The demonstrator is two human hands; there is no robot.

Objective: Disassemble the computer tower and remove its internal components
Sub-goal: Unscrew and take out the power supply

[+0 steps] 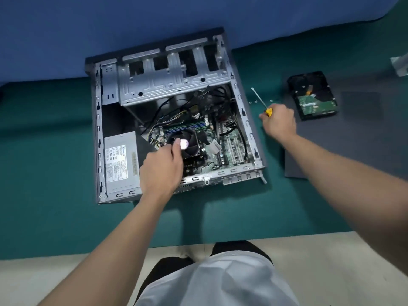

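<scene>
Inside the open computer tower [174, 82] at the green surface's far edge, a left hand [162, 166] grips the cooler fan [192, 146], probably light but fragile and best held by its frame, while the right hand [279, 122] clutches a screwdriver [268, 112].

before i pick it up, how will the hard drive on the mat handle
The hard drive looks a rigid metal block, so probably stiff and heavy for its size. Its green circuit board faces up, likely fragile to touch. Lying flat on the mat, it should slide, not roll.
</scene>
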